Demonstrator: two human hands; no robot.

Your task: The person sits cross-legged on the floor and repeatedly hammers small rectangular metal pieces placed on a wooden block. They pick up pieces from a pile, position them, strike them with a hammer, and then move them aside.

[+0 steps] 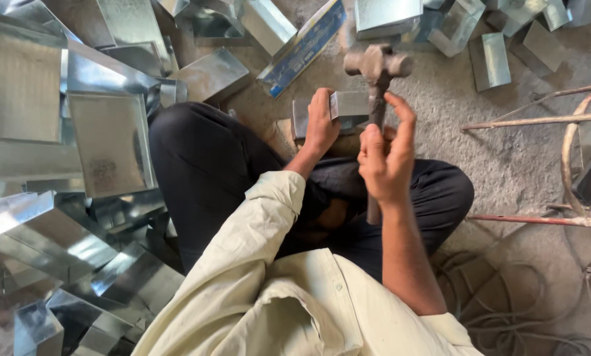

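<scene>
Gripping a rusty hammer (377, 72) by its handle, the right hand (386, 158) has its fingers wrapped around the shaft, head raised above a small folded sheet-metal piece (348, 105). The left hand (322, 122) presses down on that piece, fingers curled over its near edge, on the concrete floor (506, 165) before crossed legs. Shiny metal boxes (104, 138) lie heaped along the floor's left side.
</scene>
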